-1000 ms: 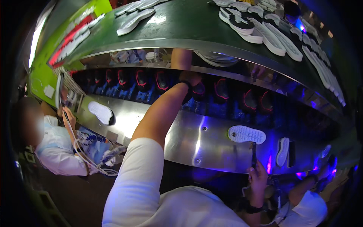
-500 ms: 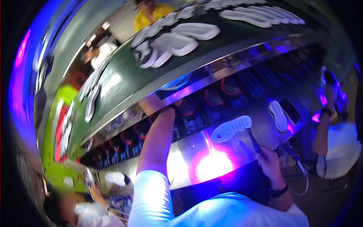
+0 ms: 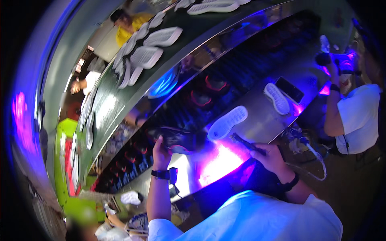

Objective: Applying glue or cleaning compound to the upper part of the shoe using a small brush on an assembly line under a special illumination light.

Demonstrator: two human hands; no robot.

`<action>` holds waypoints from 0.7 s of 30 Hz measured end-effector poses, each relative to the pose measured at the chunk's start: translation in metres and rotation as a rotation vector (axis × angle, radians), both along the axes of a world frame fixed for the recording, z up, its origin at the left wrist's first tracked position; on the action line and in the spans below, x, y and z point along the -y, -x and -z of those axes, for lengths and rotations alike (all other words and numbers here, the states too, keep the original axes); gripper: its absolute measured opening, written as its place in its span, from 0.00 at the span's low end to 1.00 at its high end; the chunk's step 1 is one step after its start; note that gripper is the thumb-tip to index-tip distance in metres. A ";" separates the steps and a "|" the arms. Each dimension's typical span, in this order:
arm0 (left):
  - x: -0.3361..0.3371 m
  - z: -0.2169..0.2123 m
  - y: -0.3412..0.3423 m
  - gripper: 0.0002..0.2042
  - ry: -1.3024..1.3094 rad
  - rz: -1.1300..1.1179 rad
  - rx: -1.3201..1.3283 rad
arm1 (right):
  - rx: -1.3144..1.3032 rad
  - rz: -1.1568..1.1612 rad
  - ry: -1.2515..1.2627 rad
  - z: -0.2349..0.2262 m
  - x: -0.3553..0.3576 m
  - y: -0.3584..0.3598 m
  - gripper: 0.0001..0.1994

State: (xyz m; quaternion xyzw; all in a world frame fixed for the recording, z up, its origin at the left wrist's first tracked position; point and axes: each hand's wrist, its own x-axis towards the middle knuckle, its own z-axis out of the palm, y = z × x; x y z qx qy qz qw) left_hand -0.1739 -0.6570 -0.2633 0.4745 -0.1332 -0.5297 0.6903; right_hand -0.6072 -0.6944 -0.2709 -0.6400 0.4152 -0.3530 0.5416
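My left hand [image 3: 161, 153] is closed around a black shoe upper [image 3: 175, 138] with a reddish edge, over the near side of the metal bench. In my right hand [image 3: 270, 156] is a dark, slim-handled brush [image 3: 246, 143], its tip pointing up and left. Just beyond that tip lies a pale shoe sole [image 3: 228, 122]. The brush's bristles are too blurred to make out. Bright pink-white light falls on the bench between my hands.
Dark uppers with red edges [image 3: 216, 83] line a rack behind the bench. Another white sole [image 3: 276, 98] and a phone [image 3: 289, 90] lie to the right. A raised green conveyor [image 3: 105, 112] carries several soles. Co-workers sit on both sides; a white cable [image 3: 321, 168] hangs at right.
My left arm has drawn back from the conveyor side, and the hand now holds a black upper over the bench. The brush has shifted left. The whole view has turned.
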 end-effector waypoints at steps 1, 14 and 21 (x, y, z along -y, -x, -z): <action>-0.013 0.003 0.011 0.17 -0.035 0.039 0.122 | -0.009 -0.002 -0.012 0.004 0.002 -0.004 0.12; -0.173 -0.005 0.159 0.48 0.098 0.022 1.633 | -0.147 -0.243 -0.091 0.020 -0.031 -0.068 0.14; -0.208 0.024 0.172 0.30 0.140 0.096 1.689 | -0.261 -0.274 -0.061 0.032 -0.039 -0.095 0.15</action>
